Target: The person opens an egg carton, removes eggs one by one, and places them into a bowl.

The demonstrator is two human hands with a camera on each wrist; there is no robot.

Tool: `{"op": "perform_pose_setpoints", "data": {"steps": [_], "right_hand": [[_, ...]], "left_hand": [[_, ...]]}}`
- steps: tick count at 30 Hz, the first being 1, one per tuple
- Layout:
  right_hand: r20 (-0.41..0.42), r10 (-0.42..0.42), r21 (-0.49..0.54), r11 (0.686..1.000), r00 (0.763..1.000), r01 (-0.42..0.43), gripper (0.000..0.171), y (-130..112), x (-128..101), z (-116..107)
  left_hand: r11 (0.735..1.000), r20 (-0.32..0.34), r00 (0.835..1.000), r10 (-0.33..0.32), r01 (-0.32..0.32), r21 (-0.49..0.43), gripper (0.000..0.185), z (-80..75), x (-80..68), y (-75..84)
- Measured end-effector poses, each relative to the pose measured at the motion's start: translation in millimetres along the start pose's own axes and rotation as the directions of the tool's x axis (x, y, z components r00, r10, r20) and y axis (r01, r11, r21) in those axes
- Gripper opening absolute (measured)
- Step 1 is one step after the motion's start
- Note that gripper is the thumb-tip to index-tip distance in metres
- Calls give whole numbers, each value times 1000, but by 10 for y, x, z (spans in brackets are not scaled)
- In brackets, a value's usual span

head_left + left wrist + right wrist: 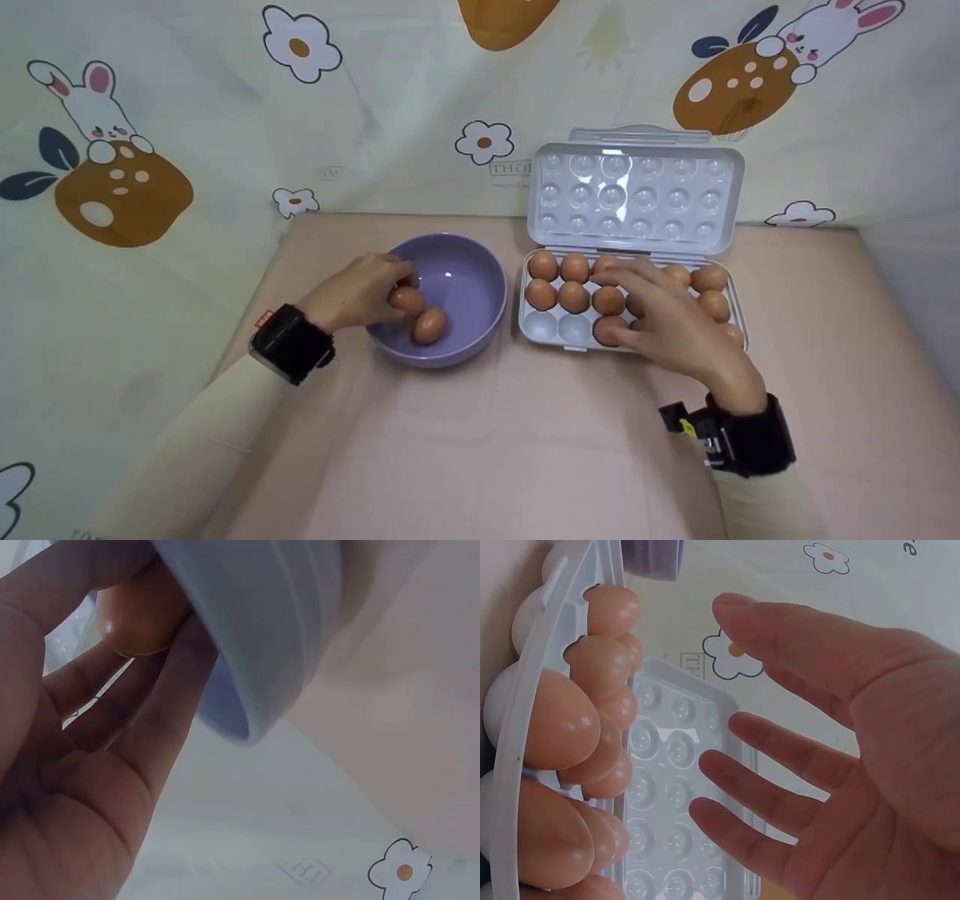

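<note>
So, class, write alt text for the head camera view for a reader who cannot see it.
A person's left hand holds a brown egg inside a purple bowl, beside a second egg. Their right hand hovers open over an egg tray whose lid stands open, on a pink table.

Both arms: cream long sleeves (187, 442), reaching down to the wrists. Left wrist: black strap-on unit (291, 343), boxy, small red-and-white tag on its outer edge. Right wrist: black band (754, 442) with a small black bracket on the inner side, yellow dot and pale markings on it. Hands bare, no gloves or rings.
</note>
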State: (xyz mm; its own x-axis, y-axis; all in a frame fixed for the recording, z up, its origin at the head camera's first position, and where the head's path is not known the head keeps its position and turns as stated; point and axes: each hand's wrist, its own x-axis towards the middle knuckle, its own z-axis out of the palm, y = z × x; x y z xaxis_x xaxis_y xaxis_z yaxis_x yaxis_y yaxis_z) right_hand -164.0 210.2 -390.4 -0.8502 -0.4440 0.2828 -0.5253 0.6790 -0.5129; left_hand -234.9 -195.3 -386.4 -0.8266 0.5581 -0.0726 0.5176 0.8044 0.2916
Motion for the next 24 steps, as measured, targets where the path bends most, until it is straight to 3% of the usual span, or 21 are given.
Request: {"op": "perform_pose_setpoints", "data": {"steps": [7,16,24], "right_hand": [[0,6,-17,1000,1000,-6,61,-2,12,4],[-10,-41,-9,999,999,40,59,5,5,-3],[1,2,-9,1000,1000,-2,59,-1,9,5]], "left_hand": [[999,40,998,-43,42,14,35,18,41,-82],[999,53,997,-52,51,10,20,25,82,-94],[999,61,997,-46,45,26,17,76,99,-88]]}}
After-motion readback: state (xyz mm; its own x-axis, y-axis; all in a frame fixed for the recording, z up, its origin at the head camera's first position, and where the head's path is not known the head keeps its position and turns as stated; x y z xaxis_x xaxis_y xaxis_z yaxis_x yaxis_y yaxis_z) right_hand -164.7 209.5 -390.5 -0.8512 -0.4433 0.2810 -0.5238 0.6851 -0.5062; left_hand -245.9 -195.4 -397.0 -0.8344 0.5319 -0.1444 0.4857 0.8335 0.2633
